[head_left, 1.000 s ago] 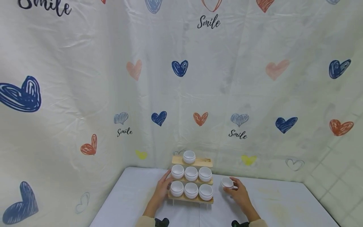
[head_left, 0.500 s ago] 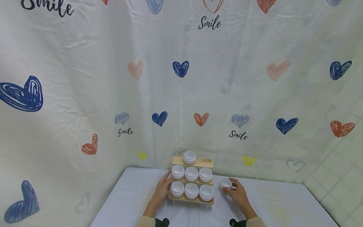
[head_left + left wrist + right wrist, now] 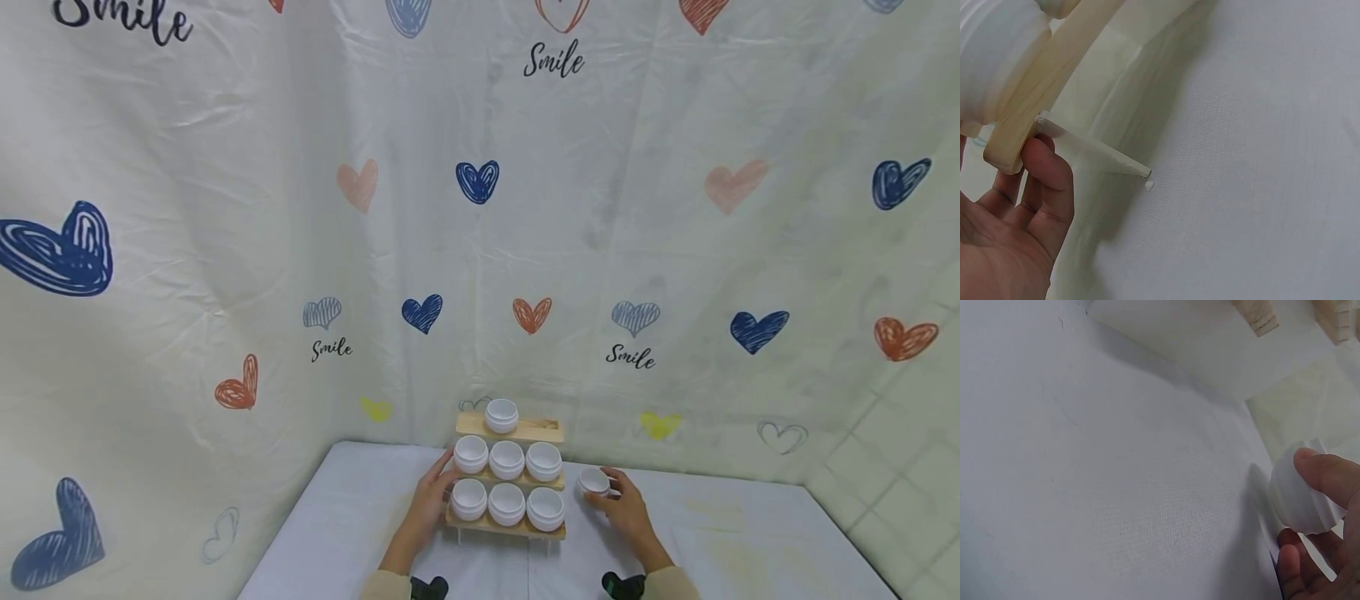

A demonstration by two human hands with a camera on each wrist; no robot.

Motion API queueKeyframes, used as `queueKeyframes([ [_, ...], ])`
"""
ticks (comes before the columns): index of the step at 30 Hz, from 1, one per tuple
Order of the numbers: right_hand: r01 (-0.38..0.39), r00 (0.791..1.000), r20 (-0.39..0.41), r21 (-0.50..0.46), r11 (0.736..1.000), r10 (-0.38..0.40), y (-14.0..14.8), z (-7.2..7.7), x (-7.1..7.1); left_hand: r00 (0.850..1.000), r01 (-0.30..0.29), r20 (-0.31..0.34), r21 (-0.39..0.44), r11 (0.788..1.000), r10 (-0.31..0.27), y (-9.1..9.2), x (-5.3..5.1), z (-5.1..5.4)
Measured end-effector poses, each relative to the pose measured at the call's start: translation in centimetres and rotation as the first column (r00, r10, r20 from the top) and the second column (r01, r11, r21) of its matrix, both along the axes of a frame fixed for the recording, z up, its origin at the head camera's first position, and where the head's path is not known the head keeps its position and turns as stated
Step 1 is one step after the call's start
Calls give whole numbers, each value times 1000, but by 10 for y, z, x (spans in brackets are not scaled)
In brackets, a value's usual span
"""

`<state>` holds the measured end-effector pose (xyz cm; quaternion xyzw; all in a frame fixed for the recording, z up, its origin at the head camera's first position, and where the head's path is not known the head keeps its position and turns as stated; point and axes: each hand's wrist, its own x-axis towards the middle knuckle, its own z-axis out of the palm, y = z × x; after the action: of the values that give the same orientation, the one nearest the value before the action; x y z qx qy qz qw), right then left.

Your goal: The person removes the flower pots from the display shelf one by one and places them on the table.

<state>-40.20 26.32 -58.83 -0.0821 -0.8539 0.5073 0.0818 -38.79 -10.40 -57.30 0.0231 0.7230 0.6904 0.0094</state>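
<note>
A three-tier stand with wooden shelves (image 3: 525, 528) and clear side panels is on the white table. Three small white cups sit on the bottom shelf, three on the middle one, and a single cup (image 3: 502, 416) on the left of the top shelf. My left hand (image 3: 429, 500) grips the stand's left side; in the left wrist view its fingers (image 3: 1047, 165) curl at the end of a wooden shelf (image 3: 1041, 87). To the right of the stand, my right hand (image 3: 628, 510) holds another white cup (image 3: 594, 481) between thumb and fingers, apart from the stand.
A white cloth printed with hearts and "Smile" hangs close behind the table (image 3: 720, 533). The top shelf (image 3: 542, 428) shows bare wood right of its cup. Dark wrist straps (image 3: 624, 585) show at the lower edge.
My right hand has moved slightly left towards the stand with the white cup in it. The left hand and the stand stay in place.
</note>
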Motion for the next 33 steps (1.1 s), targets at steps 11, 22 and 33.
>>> queueKeyframes([
  [11,-20,1000,-24,0,1000,20,-5,-3,1,1000,-4,21,-7,1000,4,0,-1,-2],
  [22,-41,999,-11,-3,999,41,-7,-3,2,1000,-8,21,-4,1000,8,1,0,-1],
  [33,-58,998,11,10,998,58,-10,2,5,1000,-19,24,-21,1000,19,1,-1,0],
])
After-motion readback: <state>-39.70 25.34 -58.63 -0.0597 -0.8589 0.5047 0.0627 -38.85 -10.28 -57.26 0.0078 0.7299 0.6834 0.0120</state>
